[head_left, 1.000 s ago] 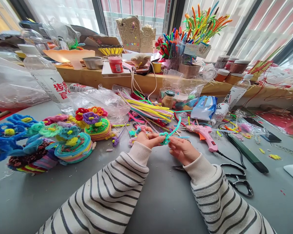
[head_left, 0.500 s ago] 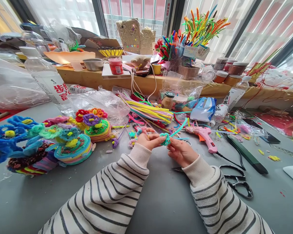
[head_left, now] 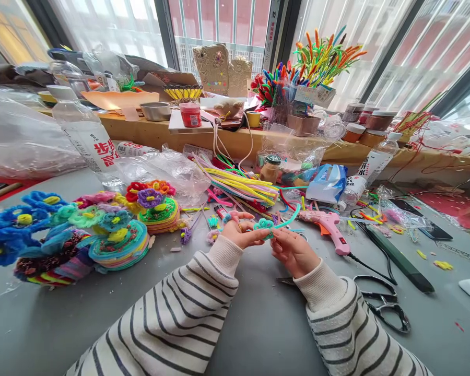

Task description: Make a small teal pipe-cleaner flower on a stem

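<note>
A small turquoise pipe-cleaner flower (head_left: 263, 224) is between my two hands, its loose turquoise end reaching up to the right. My left hand (head_left: 241, 231) pinches the flower's lower left side, thumb pointing right. Closed fingertips of my right hand (head_left: 293, 249) grip it at the right, where the loose end begins. Near my left hand lie small pink and turquoise pieces. Further left stand round, layered bases with fuzzy flowers (head_left: 119, 243).
A pink glue gun (head_left: 331, 230) lies right of my hands, with black-handled scissors (head_left: 387, 305) nearer me and a dark green bar (head_left: 403, 261) beyond them. Behind are a pipe-cleaner bundle (head_left: 243, 183), a small jar (head_left: 270, 168) and plastic bottles (head_left: 90, 137).
The view has shifted slightly, so the surroundings sit lower in the picture. The turquoise flower has turned, its petals now facing up more between my fingers. Both hands keep their hold.
</note>
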### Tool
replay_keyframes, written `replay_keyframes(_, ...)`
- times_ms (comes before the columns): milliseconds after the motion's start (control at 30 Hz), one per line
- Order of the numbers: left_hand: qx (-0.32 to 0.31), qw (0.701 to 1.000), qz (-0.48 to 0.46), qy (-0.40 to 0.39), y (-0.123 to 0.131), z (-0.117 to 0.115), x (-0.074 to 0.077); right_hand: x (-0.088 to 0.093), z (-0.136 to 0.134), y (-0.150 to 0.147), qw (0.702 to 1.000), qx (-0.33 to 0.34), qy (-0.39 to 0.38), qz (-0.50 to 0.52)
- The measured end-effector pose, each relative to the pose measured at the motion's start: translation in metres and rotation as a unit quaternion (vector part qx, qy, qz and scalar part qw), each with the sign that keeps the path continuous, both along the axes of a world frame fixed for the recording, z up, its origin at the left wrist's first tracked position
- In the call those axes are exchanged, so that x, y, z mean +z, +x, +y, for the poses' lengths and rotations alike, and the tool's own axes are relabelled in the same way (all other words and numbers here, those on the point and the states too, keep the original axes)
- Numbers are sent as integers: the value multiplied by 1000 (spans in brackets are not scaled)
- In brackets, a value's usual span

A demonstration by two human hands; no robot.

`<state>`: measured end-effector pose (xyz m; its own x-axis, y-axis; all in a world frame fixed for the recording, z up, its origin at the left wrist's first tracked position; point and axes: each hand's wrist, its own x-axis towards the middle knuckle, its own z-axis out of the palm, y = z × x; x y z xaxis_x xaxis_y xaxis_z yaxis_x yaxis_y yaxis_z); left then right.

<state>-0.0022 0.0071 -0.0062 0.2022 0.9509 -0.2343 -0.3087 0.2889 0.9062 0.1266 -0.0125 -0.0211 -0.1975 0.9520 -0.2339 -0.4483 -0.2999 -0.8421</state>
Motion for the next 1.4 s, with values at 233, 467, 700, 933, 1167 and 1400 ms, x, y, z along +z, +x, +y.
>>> replay_keyframes(233,-71,997,-28,-31,-10,4,7,2,1,4,1000,-21,18,-5)
replay_keyframes(467,-199,980,-22,-5,-15,8,7,5,-2,7,993,101,47,43)
replay_keyframes(700,-182,983,2,-1,-16,10,5,-2,-3,6,978,174,91,-70)
replay_keyframes(933,-44,998,3,42,-9,7,3,-10,-8,-10,983,92,111,-110)
replay_keyframes(1167,-95,991,63,64,-11,5,5,-11,-4,-3,971,32,155,-182)
replay_keyframes(1400,-120,988,70,72,-9,0,5,-6,-6,-3,964,13,191,-184)
